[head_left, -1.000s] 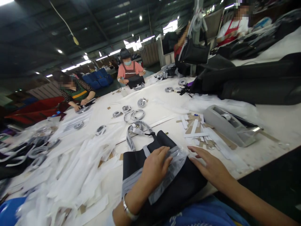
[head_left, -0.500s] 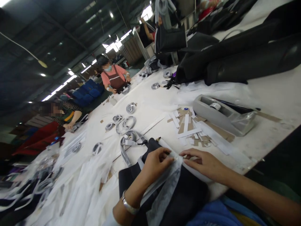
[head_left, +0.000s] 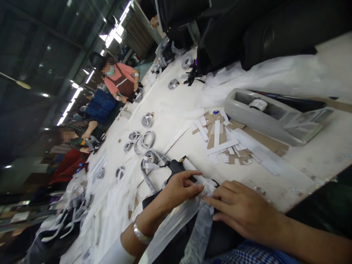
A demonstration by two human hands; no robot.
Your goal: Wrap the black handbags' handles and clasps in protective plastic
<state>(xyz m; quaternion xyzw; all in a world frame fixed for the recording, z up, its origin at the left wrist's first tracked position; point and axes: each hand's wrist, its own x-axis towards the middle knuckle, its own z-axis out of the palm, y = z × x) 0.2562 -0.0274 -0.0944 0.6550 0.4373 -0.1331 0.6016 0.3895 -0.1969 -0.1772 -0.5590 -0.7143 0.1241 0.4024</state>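
Note:
A translucent plastic wrapping strip (head_left: 198,229) hangs over a black bag (head_left: 224,234) at the table's near edge. My left hand (head_left: 183,189), with a silver bangle at the wrist, pinches the upper end of this wrapping between thumb and fingers. Close beside it, my right hand (head_left: 242,205) bends its fingers onto the same wrapping from the right; its fingertips are partly hidden. A small gold fitting (head_left: 183,158) shows at the bag's far end. Just beyond lies a grey strap (head_left: 148,172) wrapped in clear plastic.
A grey tape dispenser (head_left: 275,117) stands at the right, beside scattered white and brown paper strips (head_left: 222,143). Several coiled straps (head_left: 145,143) lie mid-table. Black bags (head_left: 288,33) are piled at the back right. Two people, one in a brown apron (head_left: 122,79), work along the far left side.
My right hand has turned over and closed in on the wrapping beside my left hand. The whole view has shifted, with the dispenser now larger and the bag pile higher.

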